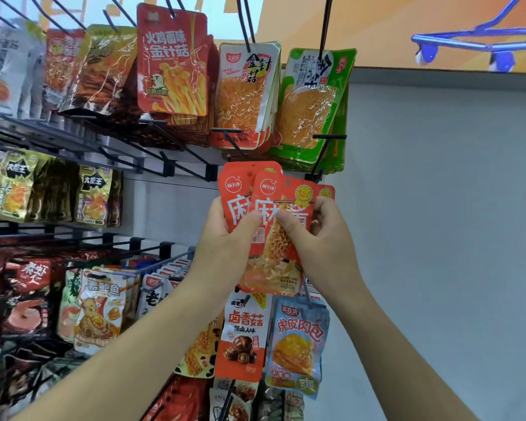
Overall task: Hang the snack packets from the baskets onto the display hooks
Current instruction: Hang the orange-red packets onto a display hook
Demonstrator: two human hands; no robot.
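Holding a fanned bunch of red snack packets (268, 226) up at the right edge of the display rack (152, 165), you pinch them from both sides — your left hand (225, 241) thumb pressed on the front of the leftmost packets, your right hand (319, 235) thumb and fingers closed on the front one. They sit just below the green packets (310, 107) on the upper hook (322, 153), above a blue packet (298, 344).
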